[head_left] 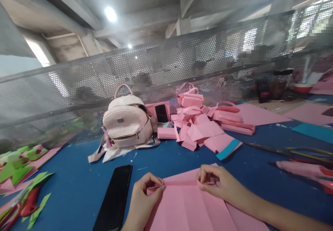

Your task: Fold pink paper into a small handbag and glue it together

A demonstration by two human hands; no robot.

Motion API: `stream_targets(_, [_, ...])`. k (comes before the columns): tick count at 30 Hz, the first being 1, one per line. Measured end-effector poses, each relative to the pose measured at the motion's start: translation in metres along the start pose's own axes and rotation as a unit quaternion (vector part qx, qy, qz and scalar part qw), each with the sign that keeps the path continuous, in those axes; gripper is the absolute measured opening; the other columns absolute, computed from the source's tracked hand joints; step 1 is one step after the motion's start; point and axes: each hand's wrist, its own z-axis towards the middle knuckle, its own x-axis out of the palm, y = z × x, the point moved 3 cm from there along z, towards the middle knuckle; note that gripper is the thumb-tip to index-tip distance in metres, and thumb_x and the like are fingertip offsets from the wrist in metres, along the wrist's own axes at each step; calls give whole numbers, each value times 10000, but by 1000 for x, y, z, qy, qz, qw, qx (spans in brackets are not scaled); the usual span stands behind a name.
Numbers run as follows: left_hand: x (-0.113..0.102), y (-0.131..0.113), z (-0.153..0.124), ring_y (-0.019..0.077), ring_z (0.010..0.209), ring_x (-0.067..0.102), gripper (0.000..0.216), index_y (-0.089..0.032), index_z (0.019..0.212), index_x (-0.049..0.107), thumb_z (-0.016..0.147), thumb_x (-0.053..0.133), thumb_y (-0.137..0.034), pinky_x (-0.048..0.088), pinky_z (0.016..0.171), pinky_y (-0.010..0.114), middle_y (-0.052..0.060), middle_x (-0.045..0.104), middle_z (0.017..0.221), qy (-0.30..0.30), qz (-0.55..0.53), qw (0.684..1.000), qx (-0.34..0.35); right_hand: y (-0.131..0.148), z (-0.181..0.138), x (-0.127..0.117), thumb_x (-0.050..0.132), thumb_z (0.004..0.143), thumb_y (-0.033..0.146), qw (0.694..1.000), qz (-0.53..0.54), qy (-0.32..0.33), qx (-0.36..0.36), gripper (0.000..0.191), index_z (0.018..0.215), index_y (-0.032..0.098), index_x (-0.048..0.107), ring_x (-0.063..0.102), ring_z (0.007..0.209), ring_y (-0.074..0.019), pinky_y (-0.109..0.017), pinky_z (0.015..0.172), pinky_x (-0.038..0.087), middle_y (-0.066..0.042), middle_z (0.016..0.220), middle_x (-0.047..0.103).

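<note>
A pink paper sheet (188, 206) with pleat creases lies on the blue table (75, 189) at the near edge. My left hand (144, 198) pinches the folded far strip of the sheet at its left end, fingers closed. My right hand (221, 186) pinches the same folded strip at its right end, fingers curled over it. Both hands press the fold from either side.
A black phone (114, 198) lies left of my left hand. A pale pink backpack (127, 123) stands behind, beside a second phone (161, 113) and a heap of folded pink paper pieces (205, 126). Scissors (286, 151) lie right. Green and pink scraps (20, 175) are left. A perforated metal screen (166, 67) borders the table.
</note>
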Motion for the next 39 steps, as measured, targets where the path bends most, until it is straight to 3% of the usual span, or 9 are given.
stream_targets(24, [-2,-6,-6,189,774,678,161,-186,687,640,731,728,-313,489,739,238,31,727,779,-12,5,1000,-3,-2,-4,5,631,771,220,1000,19,-4,-5,160,685,200,498,416,628,-131,-269,610,339,3,755,627])
stream_targets(39, [-5,-5,-9,203,795,684,131,-188,708,661,742,719,-301,491,762,254,36,739,786,-6,17,1000,12,-2,-5,6,629,768,211,999,0,-15,-29,149,685,198,507,483,658,-139,-263,633,363,4,750,643])
